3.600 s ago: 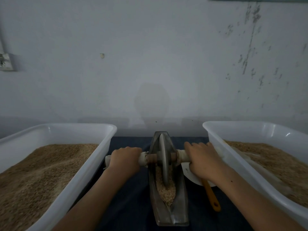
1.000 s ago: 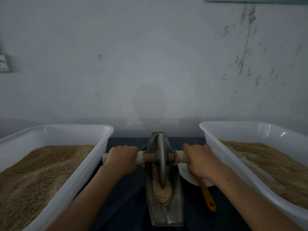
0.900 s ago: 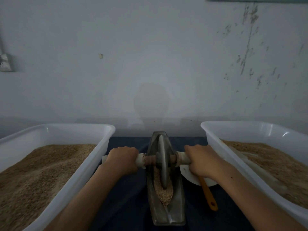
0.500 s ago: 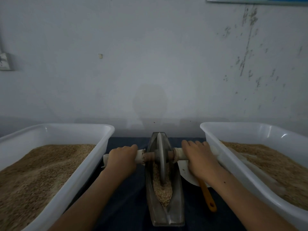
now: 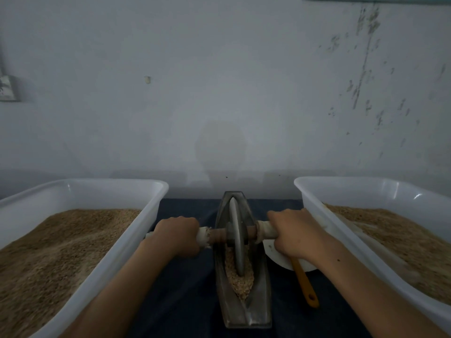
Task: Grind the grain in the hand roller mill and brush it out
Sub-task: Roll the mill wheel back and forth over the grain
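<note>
A grey boat-shaped mill trough [image 5: 261, 303] lies lengthwise between two tubs. Its metal roller wheel [image 5: 236, 240] stands upright in the trough on a wooden axle. My left hand [image 5: 177, 236] grips the white left handle of the axle. My right hand [image 5: 294, 234] grips the white right handle [image 5: 267, 232]. Tan grain [image 5: 240, 281] lies in the trough around and in front of the wheel. An orange-handled brush or scoop [image 5: 305, 284] lies to the right of the trough, its head hidden under my right hand.
A white tub [image 5: 127, 252] of grain sits at the left and a second white tub [image 5: 314, 211] of grain at the right. A white dish [image 5: 280, 261] lies under my right hand. Dark blue cloth [image 5: 185, 298] covers the table. A grey wall stands close behind.
The wheel has rolled back and forth along the trough with both hands on the axle; over the last half second it came slightly toward me, and my fingers have curled tighter round the handles.
</note>
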A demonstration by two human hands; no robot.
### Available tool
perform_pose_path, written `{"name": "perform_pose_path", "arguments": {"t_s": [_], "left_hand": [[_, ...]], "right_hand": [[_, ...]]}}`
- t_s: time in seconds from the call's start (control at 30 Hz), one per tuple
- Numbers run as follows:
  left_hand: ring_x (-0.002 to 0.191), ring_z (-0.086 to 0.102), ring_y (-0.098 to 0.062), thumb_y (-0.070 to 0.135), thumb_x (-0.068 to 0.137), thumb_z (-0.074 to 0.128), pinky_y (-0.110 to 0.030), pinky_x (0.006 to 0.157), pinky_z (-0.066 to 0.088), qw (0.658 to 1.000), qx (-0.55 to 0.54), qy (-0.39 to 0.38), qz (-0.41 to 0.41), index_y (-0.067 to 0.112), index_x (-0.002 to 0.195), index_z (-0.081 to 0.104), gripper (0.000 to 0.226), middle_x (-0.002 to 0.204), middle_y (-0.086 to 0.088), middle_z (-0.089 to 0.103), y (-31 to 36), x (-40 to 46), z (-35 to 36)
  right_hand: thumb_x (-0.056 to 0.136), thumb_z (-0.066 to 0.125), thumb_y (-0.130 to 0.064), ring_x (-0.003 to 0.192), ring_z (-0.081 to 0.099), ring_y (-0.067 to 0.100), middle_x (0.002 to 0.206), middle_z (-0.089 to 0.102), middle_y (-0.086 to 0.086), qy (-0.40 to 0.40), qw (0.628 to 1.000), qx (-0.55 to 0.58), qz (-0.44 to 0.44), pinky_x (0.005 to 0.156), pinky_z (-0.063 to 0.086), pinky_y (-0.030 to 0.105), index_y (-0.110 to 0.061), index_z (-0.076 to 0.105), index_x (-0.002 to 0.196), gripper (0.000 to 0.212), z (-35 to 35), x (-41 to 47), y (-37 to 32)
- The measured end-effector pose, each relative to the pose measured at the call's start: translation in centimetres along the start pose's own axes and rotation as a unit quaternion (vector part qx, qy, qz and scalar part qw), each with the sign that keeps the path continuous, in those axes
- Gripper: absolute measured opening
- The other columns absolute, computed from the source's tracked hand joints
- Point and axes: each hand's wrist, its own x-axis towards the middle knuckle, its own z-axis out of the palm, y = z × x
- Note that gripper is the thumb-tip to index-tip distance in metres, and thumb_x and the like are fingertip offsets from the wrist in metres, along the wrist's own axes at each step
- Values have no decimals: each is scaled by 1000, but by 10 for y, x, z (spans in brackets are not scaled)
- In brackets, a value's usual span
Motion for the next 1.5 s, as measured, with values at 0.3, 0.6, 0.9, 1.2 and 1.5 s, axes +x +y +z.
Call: {"name": "perform_pose_path", "arguments": {"t_s": [0.3,0.6,0.9,1.2,1.5], "left_hand": [[97,60,-21,27,87,57,-30,77,43,994,26,104,-4,19,105,51,21,107,-2,61,7,-1,0],[97,60,-20,28,89,55,-29,74,39,989,51,140,-6,18,107,50,22,107,-2,61,11,-2,0],[98,61,-20,31,83,63,-32,84,47,999,35,31,-1,18,112,55,32,108,-2,62,5,-1,-4],[94,61,-21,28,89,55,-28,69,36,983,7,183,-2,21,91,32,24,105,0,62,5,1,13],[98,60,-20,28,86,59,-31,82,46,996,20,82,10,19,106,51,23,108,-2,61,2,1,2]], "right_hand": [[88,51,-10,105,50,23,109,54,1,64,997,-1,31,82,31,34,-21,29,93,26,16,4,2],[85,51,-10,98,53,22,99,56,-1,55,998,8,29,81,32,34,-23,32,87,23,16,3,3],[84,52,-15,76,45,15,71,36,-9,7,1000,8,12,72,29,29,-29,24,68,35,7,-1,1],[85,55,-4,108,50,24,114,55,2,81,993,-68,54,85,31,34,-17,44,111,31,18,7,-4],[86,53,-9,101,54,23,107,58,2,10,999,-24,26,86,34,34,-19,41,104,24,7,-2,0]]}}
